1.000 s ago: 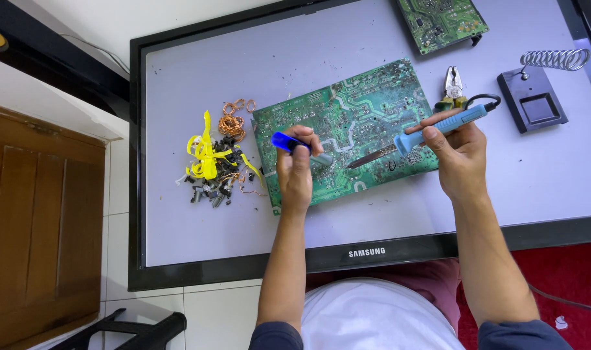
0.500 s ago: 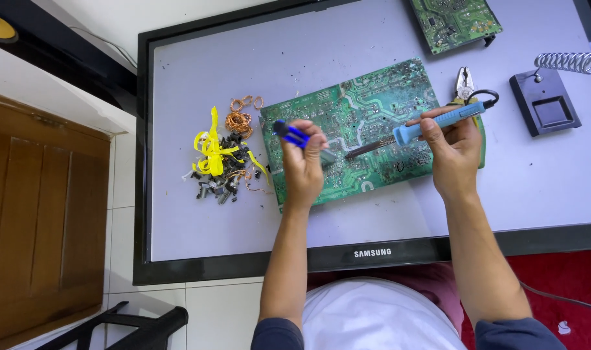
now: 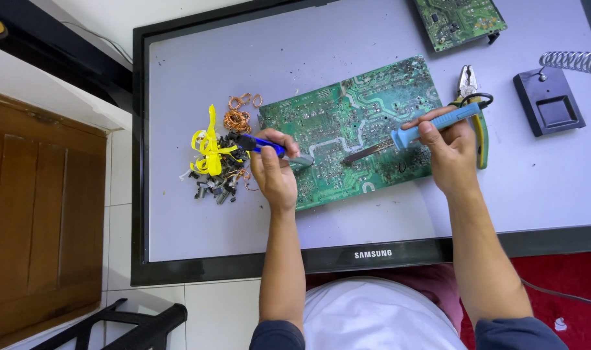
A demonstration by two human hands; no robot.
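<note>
A large green circuit board [image 3: 353, 110] lies on a flat grey screen panel [image 3: 347, 39]. My left hand [image 3: 274, 172] grips a blue-handled tool [image 3: 264, 146] whose grey tip rests on the board's lower left part. My right hand [image 3: 447, 146] holds a soldering iron with a light blue handle [image 3: 431, 124]; its dark tip points left onto the board's middle, close to the other tool's tip.
Left of the board lies a heap of yellow tape, copper coils and small dark parts [image 3: 217, 159]. Pliers with green-yellow handles [image 3: 473, 110] lie right of the board. A black soldering iron stand [image 3: 549, 100] sits further right. A second green board [image 3: 457, 19] lies at the top.
The view has shifted slightly. Both hands stay on the board, with the left tool and the iron tip a little closer together.
</note>
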